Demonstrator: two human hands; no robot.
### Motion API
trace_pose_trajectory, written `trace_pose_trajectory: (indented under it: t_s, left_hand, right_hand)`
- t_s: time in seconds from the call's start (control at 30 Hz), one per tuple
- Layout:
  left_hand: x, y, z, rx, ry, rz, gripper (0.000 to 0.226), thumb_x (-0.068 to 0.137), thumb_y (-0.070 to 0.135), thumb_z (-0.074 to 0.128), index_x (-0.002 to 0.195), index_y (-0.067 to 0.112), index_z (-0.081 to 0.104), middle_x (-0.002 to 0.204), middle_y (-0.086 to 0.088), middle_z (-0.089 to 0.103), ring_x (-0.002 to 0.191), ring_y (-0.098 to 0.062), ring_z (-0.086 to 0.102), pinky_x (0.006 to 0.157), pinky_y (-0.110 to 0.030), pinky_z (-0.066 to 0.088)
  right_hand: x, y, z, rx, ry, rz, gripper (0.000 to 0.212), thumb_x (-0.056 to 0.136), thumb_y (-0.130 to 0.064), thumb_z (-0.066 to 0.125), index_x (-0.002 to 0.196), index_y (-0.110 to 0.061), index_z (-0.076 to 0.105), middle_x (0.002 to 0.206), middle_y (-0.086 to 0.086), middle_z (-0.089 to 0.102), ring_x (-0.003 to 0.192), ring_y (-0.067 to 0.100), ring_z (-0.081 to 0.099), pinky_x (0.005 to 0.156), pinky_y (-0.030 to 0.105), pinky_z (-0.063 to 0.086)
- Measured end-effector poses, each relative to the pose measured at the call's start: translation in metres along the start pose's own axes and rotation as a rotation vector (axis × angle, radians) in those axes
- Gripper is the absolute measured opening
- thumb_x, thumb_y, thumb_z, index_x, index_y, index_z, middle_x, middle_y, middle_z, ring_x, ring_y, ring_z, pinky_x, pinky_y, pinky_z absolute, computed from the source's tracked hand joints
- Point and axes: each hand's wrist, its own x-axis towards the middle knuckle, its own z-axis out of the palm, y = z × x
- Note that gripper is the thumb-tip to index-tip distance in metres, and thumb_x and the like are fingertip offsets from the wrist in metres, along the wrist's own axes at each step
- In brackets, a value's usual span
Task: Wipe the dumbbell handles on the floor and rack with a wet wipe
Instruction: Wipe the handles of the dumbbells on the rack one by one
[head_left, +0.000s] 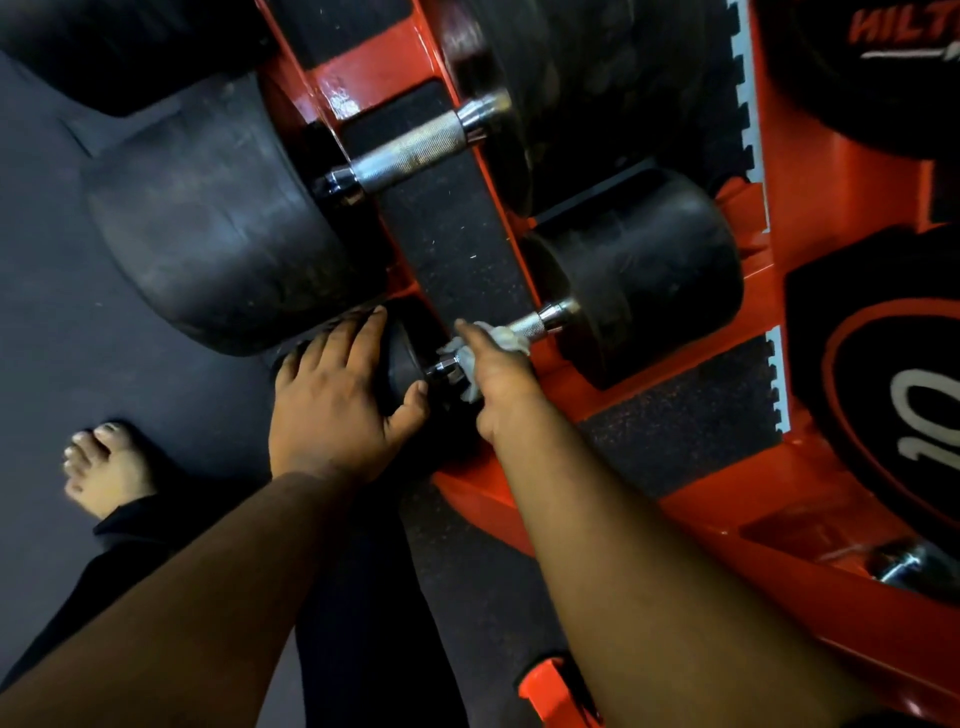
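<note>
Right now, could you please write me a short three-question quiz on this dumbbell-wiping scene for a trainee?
1. True or false: the right hand holds the wet wipe around the small dumbbell's handle.
2. The left hand rests on: A) the red rack; B) the small dumbbell's near head; C) the floor.
3. Fill in: the larger dumbbell's knurled handle beyond it has ____ wipe on it.

Key: 1 true; 2 B; 3 no.

A bare foot stands on the dark rubber floor at the left, a black trouser leg beside it. At the right lies a black weight plate marked 10.
</note>
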Motion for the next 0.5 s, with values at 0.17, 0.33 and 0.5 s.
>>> trace_pose_trajectory:
  t_s: [0.17, 0.33, 0.5]
  left_hand:
    - [-0.001, 0.001, -0.002, -0.006, 0.010, 0.010, 0.086, 0.086, 0.068, 0.038, 0.155, 0.017, 0.041, 0.151, -0.014, 0.052, 0.134, -0.035, 0.050, 0.109, -0.053, 0.038]
    - [0.000, 0.000, -0.001, -0.014, 0.003, 0.015, 0.086, 0.087, 0.068, 0.038, 0.155, 0.015, 0.043, 0.150, -0.013, 0.053, 0.134, -0.035, 0.051, 0.109, -0.053, 0.039]
    - [0.000, -0.001, -0.002, -0.015, -0.002, 0.027, 0.083, 0.088, 0.068, 0.036, 0.154, 0.017, 0.041, 0.151, -0.012, 0.051, 0.135, -0.035, 0.050, 0.111, -0.053, 0.039]
  right_hand:
    - [-0.006, 0.023, 0.004, -0.212, -0.086, 0.087, 0.047, 0.102, -0.048, 0.052, 0.138, -0.018, 0.056, 0.130, 0.004, 0.064, 0.122, 0.024, 0.060, 0.107, 0.040, 0.047]
    - [-0.029, 0.014, -0.002, -0.565, -0.105, 0.056, 0.045, 0.106, -0.040, 0.041, 0.129, -0.007, 0.061, 0.124, 0.008, 0.065, 0.110, 0.022, 0.061, 0.092, 0.032, 0.050]
    - [-0.048, -0.019, -0.015, -1.169, 0.032, -0.435, 0.028, 0.098, -0.033, 0.053, 0.100, -0.011, 0.070, 0.097, 0.015, 0.071, 0.091, 0.034, 0.066, 0.069, 0.034, 0.047]
